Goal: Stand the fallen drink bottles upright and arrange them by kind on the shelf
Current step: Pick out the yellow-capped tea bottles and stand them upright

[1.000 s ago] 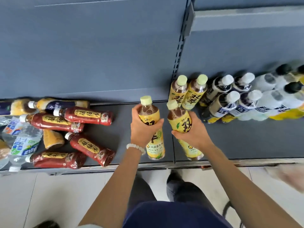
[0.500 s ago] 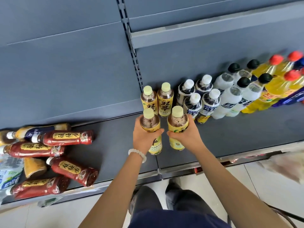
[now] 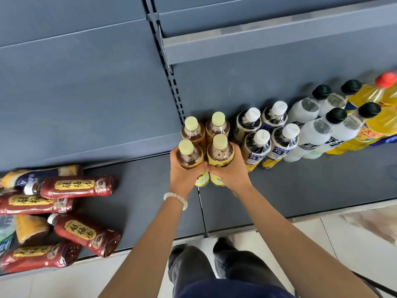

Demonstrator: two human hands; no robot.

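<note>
My left hand (image 3: 184, 175) grips an upright yellow-label tea bottle (image 3: 190, 154), and my right hand (image 3: 227, 171) grips another (image 3: 220, 152). Both stand on the grey shelf (image 3: 139, 190), directly in front of two matching pale-capped tea bottles (image 3: 205, 129). My thumbs meet between the two held bottles. At the left, several red-label bottles (image 3: 73, 187) lie on their sides, mixed with a fallen yellow-and-blue bottle (image 3: 40, 176) and a water bottle (image 3: 4, 239).
To the right stand rows of white-capped dark bottles (image 3: 266, 136), black-capped white bottles (image 3: 322, 123) and red-capped yellow bottles (image 3: 378, 104). An upper shelf edge (image 3: 268, 37) overhangs them. Tiled floor (image 3: 322, 244) and my shoes lie below.
Both hands have carried the two tea bottles back and right, up against the two standing ones. The camera view has shifted right, so the fallen bottles sit further left.
</note>
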